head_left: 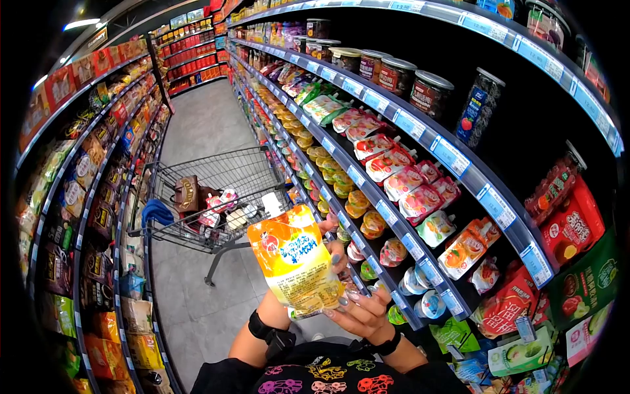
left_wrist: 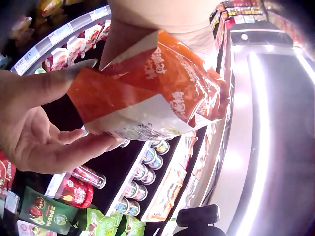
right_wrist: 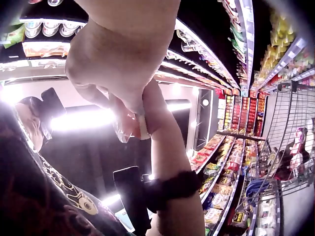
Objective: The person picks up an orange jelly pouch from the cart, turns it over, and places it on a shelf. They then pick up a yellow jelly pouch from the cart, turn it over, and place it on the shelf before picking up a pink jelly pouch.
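Observation:
A spout pouch (head_left: 292, 253), orange and yellow with a white cap at its top, is held up in front of the chest, printed face towards the head camera. My left hand (head_left: 337, 252) grips it from behind; its fingers show at the pouch's right edge and the palm is hidden. At the lower right corner my right hand (head_left: 362, 316) pinches the pouch with thumb and fingers. In the left wrist view the pouch (left_wrist: 147, 91) looks creased, with the right hand (left_wrist: 44, 113) on its end. The right wrist view mostly shows the back of the right hand (right_wrist: 115, 64).
A wire shopping cart (head_left: 216, 167) with a brown bag (head_left: 186, 194), several packages and a blue cloth (head_left: 157, 214) stands ahead in the aisle. Shelves of spout pouches (head_left: 390, 163), cups and jars (head_left: 431, 92) run along the right. Bagged snacks (head_left: 104, 220) fill the left shelves.

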{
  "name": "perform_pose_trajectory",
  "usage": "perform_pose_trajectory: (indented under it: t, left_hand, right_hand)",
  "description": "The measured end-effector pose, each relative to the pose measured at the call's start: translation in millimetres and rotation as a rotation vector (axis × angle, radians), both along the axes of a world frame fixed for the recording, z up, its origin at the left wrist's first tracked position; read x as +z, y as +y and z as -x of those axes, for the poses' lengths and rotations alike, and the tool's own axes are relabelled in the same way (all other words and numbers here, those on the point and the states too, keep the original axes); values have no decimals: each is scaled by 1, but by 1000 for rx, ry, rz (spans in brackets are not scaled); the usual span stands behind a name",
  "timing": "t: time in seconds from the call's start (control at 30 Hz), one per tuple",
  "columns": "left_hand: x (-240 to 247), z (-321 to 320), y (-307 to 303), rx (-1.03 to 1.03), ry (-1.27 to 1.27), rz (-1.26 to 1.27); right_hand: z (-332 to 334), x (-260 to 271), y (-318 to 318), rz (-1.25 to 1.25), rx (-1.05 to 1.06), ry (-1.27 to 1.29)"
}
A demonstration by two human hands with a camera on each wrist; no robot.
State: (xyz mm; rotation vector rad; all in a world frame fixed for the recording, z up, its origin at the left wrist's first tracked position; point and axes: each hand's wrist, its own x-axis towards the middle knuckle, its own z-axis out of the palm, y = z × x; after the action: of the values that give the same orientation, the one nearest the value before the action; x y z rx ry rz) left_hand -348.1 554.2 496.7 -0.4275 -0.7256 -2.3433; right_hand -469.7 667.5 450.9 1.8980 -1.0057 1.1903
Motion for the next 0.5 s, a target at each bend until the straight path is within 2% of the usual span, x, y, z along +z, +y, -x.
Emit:
perform_pose_trajectory:
  t: [0.23, 0.33, 0.5]
  left_hand:
    - [-8, 1, -3, 0, -53, -21]
    - [-22, 7, -7, -52, 101, -89]
    - [-10, 1, -8, -211, 187, -119]
  right_hand:
    - [2, -1, -4, 4, 2, -22]
    - [4, -2, -4, 8, -18, -8]
    - [4, -6, -5, 5, -27, -18]
